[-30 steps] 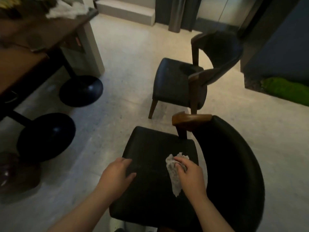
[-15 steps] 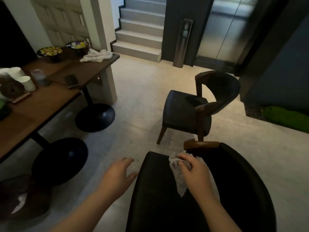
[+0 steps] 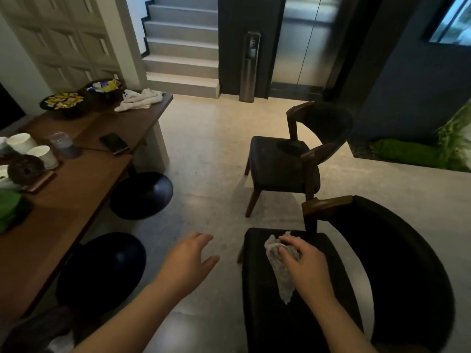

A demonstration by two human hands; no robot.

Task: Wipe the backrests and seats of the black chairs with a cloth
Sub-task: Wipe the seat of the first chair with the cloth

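Pale floor (image 3: 204,154) carries 2 black chairs: near chair (image 3: 280,327) right under the right hand (image 3: 308,263) gripping the cloth (image 3: 280,276), far chair (image 3: 277,164) beyond it, well apart. 2 round black table bases (image 3: 142,194) on floor, left of grip. Further left, wood table (image 3: 76,194) w/ paper cups (image 3: 21,142), phone (image 3: 114,143), snack plates (image 3: 62,100), crumpled white towel (image 3: 139,100).

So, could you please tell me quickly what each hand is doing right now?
Left hand: open, holding nothing, over the floor.
Right hand: gripping the cloth on the near chair's seat.
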